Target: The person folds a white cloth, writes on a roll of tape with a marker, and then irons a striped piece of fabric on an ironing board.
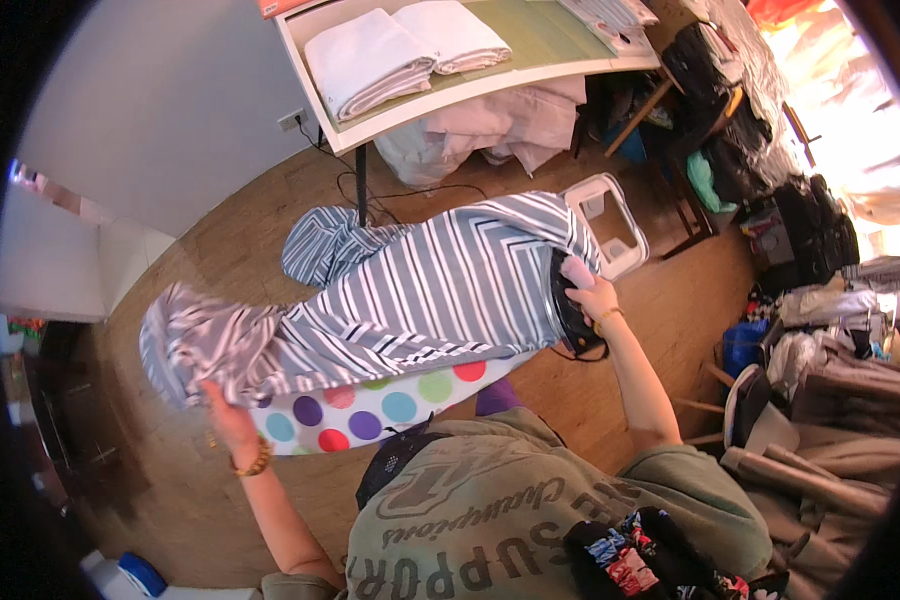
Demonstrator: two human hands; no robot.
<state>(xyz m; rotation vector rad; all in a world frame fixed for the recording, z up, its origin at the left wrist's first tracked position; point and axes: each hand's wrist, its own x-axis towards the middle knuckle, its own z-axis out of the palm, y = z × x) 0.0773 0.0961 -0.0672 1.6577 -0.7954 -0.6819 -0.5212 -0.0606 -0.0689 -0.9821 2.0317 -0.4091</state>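
Observation:
A blue-grey garment with white stripes (450, 280) lies along an ironing board with a dotted cover (400, 405). Its left end is bunched up and slightly blurred; another striped part hangs down on the far side. At that bunched end, my left hand (232, 425) is closed on the cloth's near edge, with the fingertips partly hidden. My right hand (597, 300) grips the handle, wrapped in pale pink, of a dark iron (567, 325) at the board's right end. The iron's base is mostly hidden; the striped cloth reaches up beside it.
A white frame-like stand (630, 235) adjoins the board's right end. Beyond the board is a table (540, 70) with folded white cloths (370, 60), and white bundles (510, 125) beneath. A cord (440, 188) trails across the floor. Piled clothes (820, 430) and bags (810, 230) line the right.

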